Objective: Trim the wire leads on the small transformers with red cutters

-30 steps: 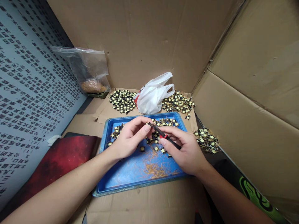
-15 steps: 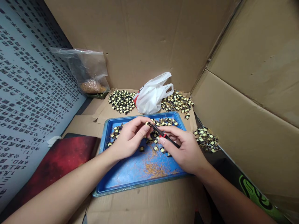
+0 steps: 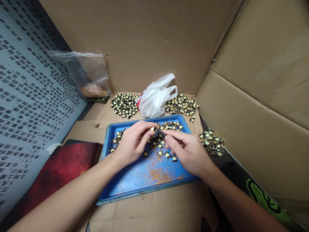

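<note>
My left hand (image 3: 135, 140) pinches a small coil part (image 3: 153, 129) with a pale yellow band, above the blue tray (image 3: 116, 196). My right hand (image 3: 188, 148) is closed around a slim black hand tool (image 3: 161, 132). Its tip meets the coil part at my left fingertips; most of its handle is hidden in my palm, so its exact kind does not show. Beneath both hands, several similar black-and-yellow coil parts (image 3: 160, 153) lie in the tray. Copper-coloured wire clippings (image 3: 159, 175) are heaped near its front.
Behind the tray sit piles of coil parts, left (image 3: 124, 105) and right (image 3: 184, 104), with a white plastic bag (image 3: 154, 100) between them. Another pile (image 3: 212, 142) is at the right. A clear zip bag (image 3: 93, 77) stands back left. Cardboard walls (image 3: 145, 38) enclose the back and right.
My right hand has turned around the tool, so its red part no longer shows. The tool's tip is still at the coil part in my left fingers. The view has shifted slightly.
</note>
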### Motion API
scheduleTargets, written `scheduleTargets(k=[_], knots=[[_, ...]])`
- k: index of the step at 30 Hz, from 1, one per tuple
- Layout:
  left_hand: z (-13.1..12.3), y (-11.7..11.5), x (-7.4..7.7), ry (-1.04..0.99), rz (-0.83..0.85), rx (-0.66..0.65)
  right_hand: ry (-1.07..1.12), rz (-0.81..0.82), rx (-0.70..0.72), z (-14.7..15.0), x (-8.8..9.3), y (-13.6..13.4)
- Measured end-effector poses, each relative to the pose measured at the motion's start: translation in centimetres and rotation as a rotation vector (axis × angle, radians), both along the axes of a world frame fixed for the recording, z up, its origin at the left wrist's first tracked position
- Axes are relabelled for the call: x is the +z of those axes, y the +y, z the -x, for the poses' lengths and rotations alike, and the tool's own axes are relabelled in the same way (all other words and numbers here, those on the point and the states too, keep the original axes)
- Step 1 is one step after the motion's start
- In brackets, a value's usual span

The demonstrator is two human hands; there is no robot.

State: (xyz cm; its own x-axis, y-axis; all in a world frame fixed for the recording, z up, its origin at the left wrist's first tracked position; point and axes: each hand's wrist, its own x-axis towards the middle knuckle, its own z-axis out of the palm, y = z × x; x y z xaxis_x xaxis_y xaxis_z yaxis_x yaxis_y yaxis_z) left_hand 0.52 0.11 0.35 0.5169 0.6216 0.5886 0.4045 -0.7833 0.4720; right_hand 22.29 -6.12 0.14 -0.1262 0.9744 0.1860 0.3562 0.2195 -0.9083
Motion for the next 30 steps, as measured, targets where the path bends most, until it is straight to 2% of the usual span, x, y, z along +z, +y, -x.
scheduleTargets(k=[8, 14, 19, 24, 30], knots=[[0.06, 0.35, -0.15, -0.043, -0.042, -0.062, 0.005, -0.009, -0.012, 0.09, 0.01, 0.07], [0.0, 0.14, -0.25, -0.076, -0.001, -0.072, -0.011, -0.018, -0.024, 0.15, -0.13, -0.1], [0.0, -0.14, -0.29, -0.184, 0.172, -0.009, -0.085, -0.028, -0.043, -0.08, 0.01, -0.05], [0.16, 0.13, -0.49, -0.278, 0.319, -0.086, -0.124, -0.065, -0.019, -0.38, 0.44, 0.03], [-0.11, 0.15, -0.1, -0.356, 0.502, -0.108, -0.144, -0.119, -0.016, -0.75, 0.38, 0.13]])
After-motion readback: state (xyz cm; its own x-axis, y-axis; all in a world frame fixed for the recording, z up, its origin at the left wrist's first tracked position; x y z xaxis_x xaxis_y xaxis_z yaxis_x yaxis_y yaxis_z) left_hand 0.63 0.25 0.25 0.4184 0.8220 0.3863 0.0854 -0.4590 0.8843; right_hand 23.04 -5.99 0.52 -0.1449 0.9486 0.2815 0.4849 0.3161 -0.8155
